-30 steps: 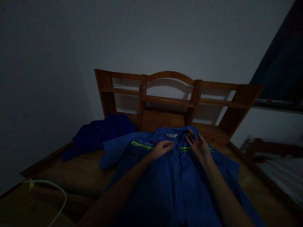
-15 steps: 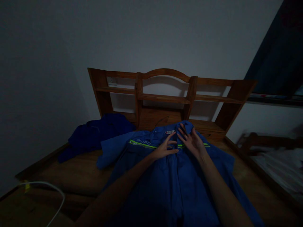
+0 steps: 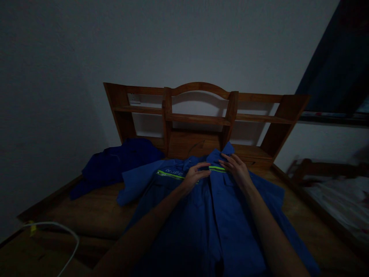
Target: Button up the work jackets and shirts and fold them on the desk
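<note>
Head view
Jacket: blue work jacket spread front-up on the wooden bed, collar far.
Left hand: fingers pinched on the placket near the collar.
Right hand: fingers together, flat on the right chest.
Far left: dark blue garment, heaped.

Both bare forearms are stretched forward and angled inward, with the left hand loosely curled, fingers bent, and the right hand laid flat, fingers spread.
</note>
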`<action>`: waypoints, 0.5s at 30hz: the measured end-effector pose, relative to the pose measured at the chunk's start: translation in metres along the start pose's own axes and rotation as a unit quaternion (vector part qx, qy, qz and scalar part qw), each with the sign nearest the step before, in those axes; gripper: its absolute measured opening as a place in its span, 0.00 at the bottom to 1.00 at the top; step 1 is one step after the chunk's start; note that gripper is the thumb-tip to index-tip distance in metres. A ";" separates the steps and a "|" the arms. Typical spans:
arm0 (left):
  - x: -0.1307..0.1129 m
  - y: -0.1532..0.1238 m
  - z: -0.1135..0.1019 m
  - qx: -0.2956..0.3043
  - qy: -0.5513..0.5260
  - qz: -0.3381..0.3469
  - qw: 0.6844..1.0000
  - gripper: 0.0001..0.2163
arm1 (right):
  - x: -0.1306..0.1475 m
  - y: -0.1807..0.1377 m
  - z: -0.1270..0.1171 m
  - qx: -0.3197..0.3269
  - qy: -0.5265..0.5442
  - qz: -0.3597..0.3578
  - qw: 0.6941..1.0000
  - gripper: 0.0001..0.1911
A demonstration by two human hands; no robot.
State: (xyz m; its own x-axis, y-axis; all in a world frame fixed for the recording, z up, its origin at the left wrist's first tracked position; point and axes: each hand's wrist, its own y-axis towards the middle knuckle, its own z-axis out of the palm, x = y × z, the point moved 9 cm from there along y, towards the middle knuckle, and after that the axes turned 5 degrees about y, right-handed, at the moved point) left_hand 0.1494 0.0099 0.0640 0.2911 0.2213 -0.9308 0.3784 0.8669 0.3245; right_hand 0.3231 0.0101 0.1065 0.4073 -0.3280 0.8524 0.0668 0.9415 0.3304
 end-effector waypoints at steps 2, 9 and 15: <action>0.011 0.002 -0.010 -0.041 -0.026 -0.031 0.998 0.22 | -0.003 0.001 -0.010 -0.026 -0.057 -0.017 0.998 0.27; 0.040 -0.001 -0.027 -0.073 0.055 -0.088 0.992 0.21 | -0.013 -0.001 -0.026 -0.091 -0.301 -0.080 0.946 0.25; 0.035 -0.003 -0.018 -0.012 0.114 -0.121 0.986 0.32 | -0.016 -0.017 0.030 0.081 -0.421 -0.130 0.894 0.13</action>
State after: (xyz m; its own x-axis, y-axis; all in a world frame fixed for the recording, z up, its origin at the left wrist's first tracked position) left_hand 0.1428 0.0227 0.0278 -0.0104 0.0991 -0.9950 0.3909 0.9163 0.0872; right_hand 0.2883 -0.0025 0.0992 -0.4369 -0.5404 0.7191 -0.1005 0.8237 0.5580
